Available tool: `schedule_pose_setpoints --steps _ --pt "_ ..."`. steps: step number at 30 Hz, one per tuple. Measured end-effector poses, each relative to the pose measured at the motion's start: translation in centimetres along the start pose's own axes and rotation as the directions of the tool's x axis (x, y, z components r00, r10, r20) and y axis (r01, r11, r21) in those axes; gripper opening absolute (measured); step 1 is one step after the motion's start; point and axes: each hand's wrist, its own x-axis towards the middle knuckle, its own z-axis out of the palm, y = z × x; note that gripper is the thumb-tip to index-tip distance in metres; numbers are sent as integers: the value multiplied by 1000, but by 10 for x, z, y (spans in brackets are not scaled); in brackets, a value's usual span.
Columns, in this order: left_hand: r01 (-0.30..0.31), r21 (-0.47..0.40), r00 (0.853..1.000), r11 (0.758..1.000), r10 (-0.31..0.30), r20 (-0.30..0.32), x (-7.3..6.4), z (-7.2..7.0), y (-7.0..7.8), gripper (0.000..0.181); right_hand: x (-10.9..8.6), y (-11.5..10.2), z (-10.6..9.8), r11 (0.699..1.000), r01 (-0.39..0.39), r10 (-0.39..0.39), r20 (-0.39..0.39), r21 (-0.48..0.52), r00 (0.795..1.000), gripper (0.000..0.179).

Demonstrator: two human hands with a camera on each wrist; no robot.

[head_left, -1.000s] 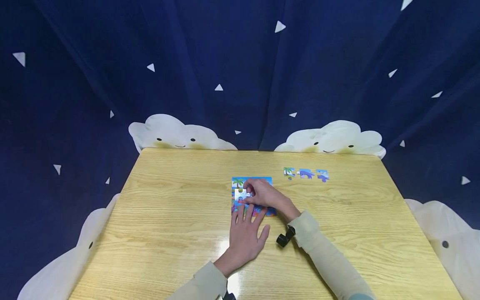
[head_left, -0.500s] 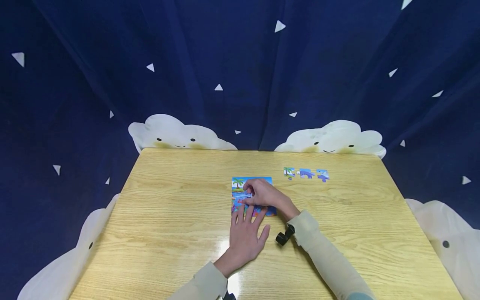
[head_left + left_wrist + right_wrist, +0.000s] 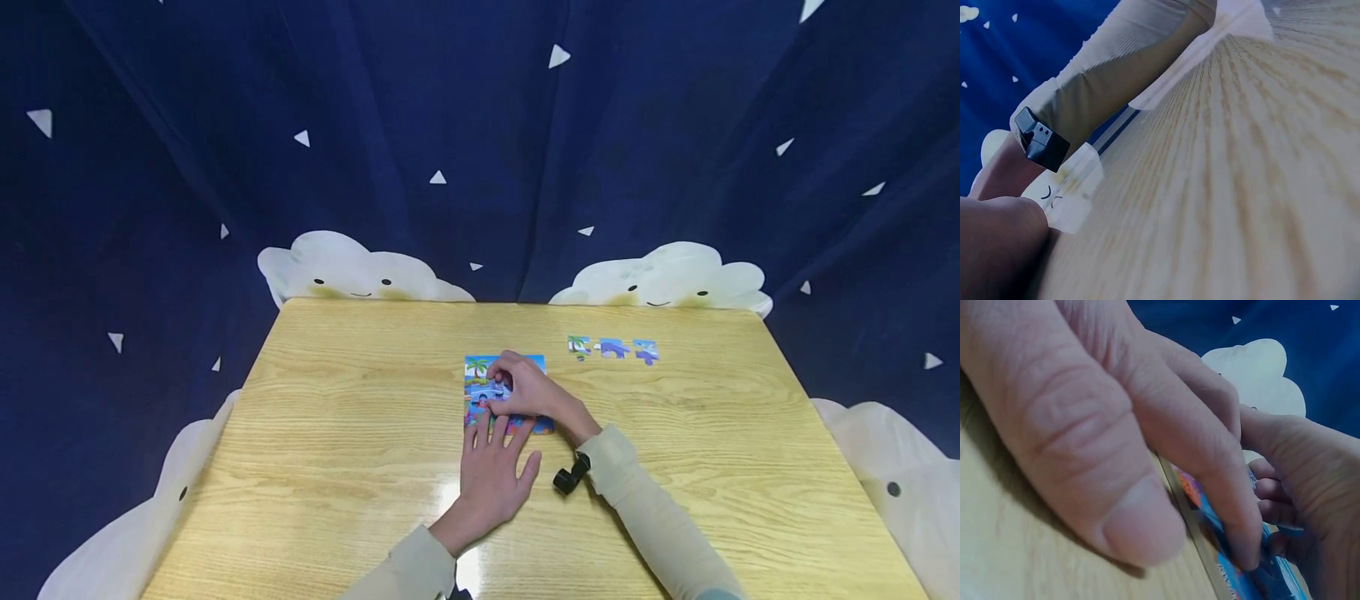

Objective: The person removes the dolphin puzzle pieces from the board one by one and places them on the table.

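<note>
A small jigsaw puzzle (image 3: 476,365) with a palm tree and sea picture lies near the middle of the wooden table. My right hand (image 3: 528,392) reaches over it from the right, thumb and fingertips curled together at a puzzle piece (image 3: 485,391) on its left part. The palm and curled fingers hide much of the picture. My left hand (image 3: 489,483) lies palm down with spread fingers, its fingertips resting on the puzzle's lower edge. In the right wrist view, the left thumb (image 3: 1141,525) fills the foreground, and the right hand (image 3: 1319,494) bends over the puzzle behind it.
Three loose pieces, a palm tree piece (image 3: 577,345) and two purple-blue ones (image 3: 612,347), lie in a row toward the back right of the table (image 3: 352,400). A dark blue curtain (image 3: 480,125) stands behind, with white cloud shapes (image 3: 367,271) along the table's back edge.
One second ago the piece under my right fingertips shone white; half a second ago its picture looked level with the puzzle. Now its notched outline shows again. The left hand stays in place.
</note>
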Motion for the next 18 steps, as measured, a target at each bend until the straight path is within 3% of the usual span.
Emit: schedule_pose_setpoints --steps 4,11,18 --pt "2 9 1000 1000 -2 -4 0 -1 0 52 -1 2 -1 1000 20 -20 -6 24 1000 35" --pt "7 6 1000 1000 -7 -4 0 -3 -1 52 -8 4 -10 1000 -24 25 -26 20 999 38" --pt "20 -18 999 1000 -19 35 -1 -3 0 52 -31 13 -23 998 -63 65 -78 29 995 37"
